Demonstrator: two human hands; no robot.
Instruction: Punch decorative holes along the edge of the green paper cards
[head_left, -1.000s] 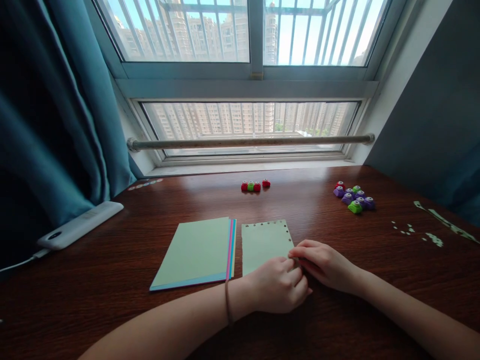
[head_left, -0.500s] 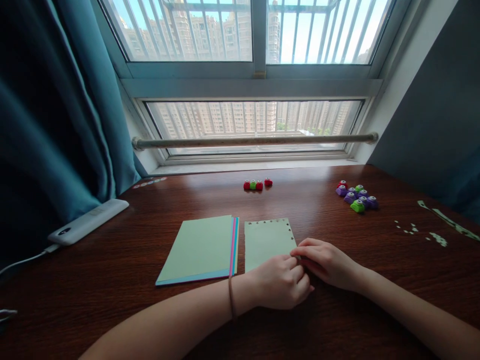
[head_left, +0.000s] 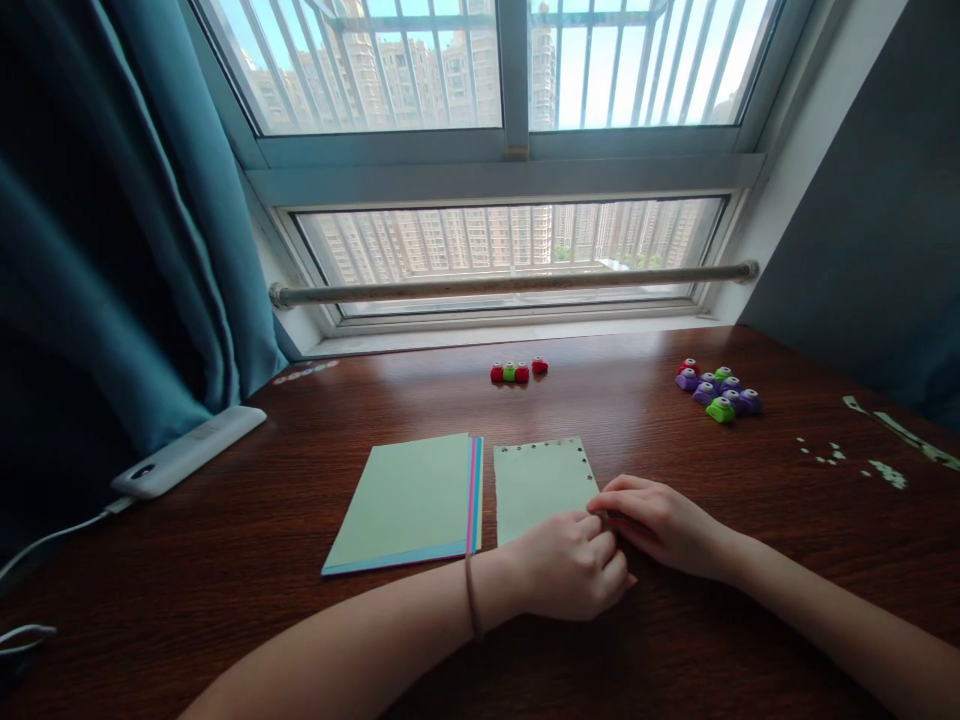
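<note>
A light green sheet of paper (head_left: 540,485) lies on the desk with small punched holes along its top edge and the upper part of its right edge. My left hand (head_left: 577,565) is closed over the sheet's lower right part, fingers curled under; what they grip is hidden. Against the right edge of the sheet, my right hand (head_left: 660,520) is closed too, its fingertips meeting the left hand's knuckles. Anything inside it is out of sight. Left of the sheet is a stack of coloured paper (head_left: 405,500), light green on top, with pink and blue edges showing.
Small red and green craft punches (head_left: 510,372) stand at the back middle. Several purple, green and red punches (head_left: 720,392) cluster back right. Paper bits (head_left: 889,473) and green strips (head_left: 911,435) lie far right. A white power bank (head_left: 191,450) with a cable sits left by the curtain (head_left: 217,250).
The whole view has shifted slightly, so things sit a little further right. Both hands keep their place at the sheet's right edge, with almost no visible movement.
</note>
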